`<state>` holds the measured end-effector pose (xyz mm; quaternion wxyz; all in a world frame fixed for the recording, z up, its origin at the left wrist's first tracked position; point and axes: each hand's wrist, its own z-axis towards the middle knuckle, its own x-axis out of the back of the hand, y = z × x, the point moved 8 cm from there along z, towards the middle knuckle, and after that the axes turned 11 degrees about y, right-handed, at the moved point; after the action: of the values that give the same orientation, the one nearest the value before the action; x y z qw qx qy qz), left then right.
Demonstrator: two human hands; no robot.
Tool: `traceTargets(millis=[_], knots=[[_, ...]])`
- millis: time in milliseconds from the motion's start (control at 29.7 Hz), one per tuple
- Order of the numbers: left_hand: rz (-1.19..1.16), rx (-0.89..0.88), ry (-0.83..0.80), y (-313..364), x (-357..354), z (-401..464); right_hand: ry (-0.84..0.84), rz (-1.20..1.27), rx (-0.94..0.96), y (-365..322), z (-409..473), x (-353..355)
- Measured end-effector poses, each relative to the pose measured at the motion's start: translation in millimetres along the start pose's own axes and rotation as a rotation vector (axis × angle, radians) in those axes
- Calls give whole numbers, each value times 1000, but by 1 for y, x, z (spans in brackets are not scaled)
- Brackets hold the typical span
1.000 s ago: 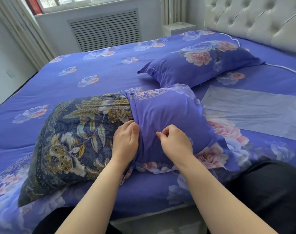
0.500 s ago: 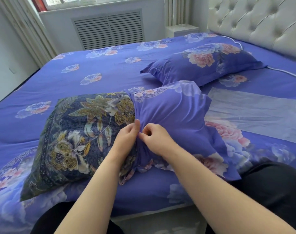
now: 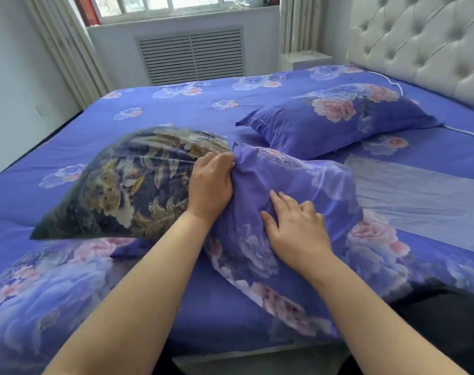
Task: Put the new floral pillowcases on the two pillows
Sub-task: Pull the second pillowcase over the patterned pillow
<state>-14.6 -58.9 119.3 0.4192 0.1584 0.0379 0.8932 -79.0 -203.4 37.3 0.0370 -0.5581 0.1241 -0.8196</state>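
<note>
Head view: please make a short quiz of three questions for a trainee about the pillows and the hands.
1. True or false: the far pillow already wears its purple case.
2. Which hand grips the edge of the purple case? A) left hand B) right hand
3. Fill in: the right hand lies with straight fingers on the ____ case.

Key: 1 true; 2 A; 3 purple. The dark pillow is only partly covered.
</note>
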Motion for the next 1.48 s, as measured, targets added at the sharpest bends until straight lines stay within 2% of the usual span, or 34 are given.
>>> traceTargets(millis=[67, 135, 168, 269, 336, 437, 504, 538, 605, 673, 807, 908, 975, 1177, 1480], knots=[[44, -125, -42, -9, 2, 6, 83, 85, 83, -19, -14, 11], [103, -97, -103, -35, 4, 12, 87, 280, 151, -28, -12, 22], [139, -17, -142, -54, 5, 13, 55, 341, 164, -27, -6, 23], [334, 263, -388, -122, -4, 1, -51, 163, 304, -21, 18, 12], [393, 407, -515, -140, -6, -15, -175, 166, 353, -12, 30, -2], [286, 464, -427, -103, 9, -36, -315, 378, 347, 9, 41, -13], [129, 455, -374, -60, 19, -55, -340, 391, 386, 18, 44, -14], [79, 446, -410, -41, 20, -68, -332, 378, 408, 20, 44, -15], [83, 442, -492, -17, 24, -91, -288, 336, 417, 22, 43, -14], [111, 524, -487, -8, 38, -103, -206, 313, 414, 22, 42, -7], [97, 662, -535, 0, 64, -117, 65, 393, 451, 10, 35, 20], [106, 672, -631, 8, 73, -129, 267, 293, 458, 8, 35, 28], [161, 691, -662, 10, 78, -138, 319, 271, 415, 10, 42, 28], [214, 804, -617, 10, 87, -146, 216, 361, 188, 32, 67, 11], [408, 770, -738, -3, 109, -135, -65, 518, 258, 32, 49, -2]])
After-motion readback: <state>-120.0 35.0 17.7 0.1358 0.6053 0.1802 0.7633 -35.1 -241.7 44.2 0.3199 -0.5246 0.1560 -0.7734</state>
